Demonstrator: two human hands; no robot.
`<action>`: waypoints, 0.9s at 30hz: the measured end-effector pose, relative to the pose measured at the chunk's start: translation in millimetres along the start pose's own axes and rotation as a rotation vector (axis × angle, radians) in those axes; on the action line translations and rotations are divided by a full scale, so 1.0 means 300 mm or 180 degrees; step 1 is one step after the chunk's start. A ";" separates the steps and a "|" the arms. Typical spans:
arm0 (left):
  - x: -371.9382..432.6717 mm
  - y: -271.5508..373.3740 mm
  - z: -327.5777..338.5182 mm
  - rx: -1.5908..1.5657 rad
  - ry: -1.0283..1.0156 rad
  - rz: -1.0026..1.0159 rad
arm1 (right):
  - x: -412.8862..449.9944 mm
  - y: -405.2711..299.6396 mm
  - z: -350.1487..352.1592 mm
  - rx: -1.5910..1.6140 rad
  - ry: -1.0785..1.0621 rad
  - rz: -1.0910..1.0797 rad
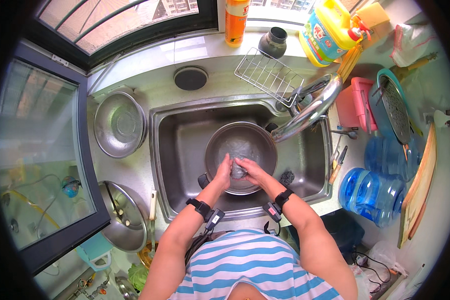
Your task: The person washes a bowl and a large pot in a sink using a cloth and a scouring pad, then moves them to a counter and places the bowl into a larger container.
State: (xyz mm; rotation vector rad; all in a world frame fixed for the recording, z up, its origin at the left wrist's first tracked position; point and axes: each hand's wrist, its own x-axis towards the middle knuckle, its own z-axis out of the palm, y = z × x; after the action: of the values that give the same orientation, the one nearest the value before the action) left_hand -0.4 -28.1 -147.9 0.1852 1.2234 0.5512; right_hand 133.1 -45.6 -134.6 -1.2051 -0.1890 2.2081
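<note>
A metal pot (213, 150) with dark handles stands in the stainless steel sink (183, 150). Over its near half are my left hand (224, 171) and my right hand (252, 170), close together. Between them is a clear, glassy-looking thing (239, 171); whether it is a small transparent vessel or moving water cannot be told. My fingers are curled around its sides. The curved metal faucet (307, 108) reaches from the back right towards the pot's rim. A dark scouring pad (286, 177) lies in the sink to the right of the pot.
A metal colander (120, 125) and a large steel bowl (137, 240) stand left of the sink. A wire rack (269, 77) is behind it. A knife (343, 155) lies at the right edge, near a blue water jug (371, 193). An open window sash (93, 150) juts in at left.
</note>
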 end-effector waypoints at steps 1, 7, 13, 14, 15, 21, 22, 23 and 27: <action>-0.021 0.019 0.010 0.0223 -0.0044 0.0110 | -0.012 -0.005 -0.004 0.0006 -0.0014 -0.0024; -0.146 0.069 0.072 0.0862 -0.0256 0.0539 | -0.108 -0.052 -0.094 0.0278 0.0348 -0.0699; -0.138 -0.013 0.137 0.1534 -0.0717 0.0692 | -0.219 -0.057 -0.067 0.0377 0.0367 -0.1188; -0.111 -0.038 0.136 0.1816 -0.0969 0.1081 | -0.216 -0.050 -0.082 0.0407 0.0306 -0.1274; -0.116 -0.040 0.150 0.1844 -0.0995 0.1074 | -0.230 -0.049 -0.072 0.0429 0.0323 -0.1300; -0.129 -0.011 0.248 0.3908 -0.0862 0.2190 | -0.289 -0.063 -0.144 0.0987 0.0932 -0.1922; -0.117 -0.008 0.250 0.3410 -0.0573 0.1899 | -0.294 -0.082 -0.167 0.1077 0.0939 -0.2007; -0.107 -0.005 0.248 0.2907 -0.0289 0.1608 | -0.310 -0.090 -0.190 0.1086 0.0941 -0.2020; -0.093 0.023 0.210 0.2516 -0.0316 0.1213 | -0.350 -0.095 -0.232 0.0362 0.1434 -0.2187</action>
State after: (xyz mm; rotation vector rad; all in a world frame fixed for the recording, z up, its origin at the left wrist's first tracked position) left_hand 49.4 -26.3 -100.1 1.1173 1.2623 0.3486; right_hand 243.6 -93.8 -88.1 -1.2954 -0.2424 1.3126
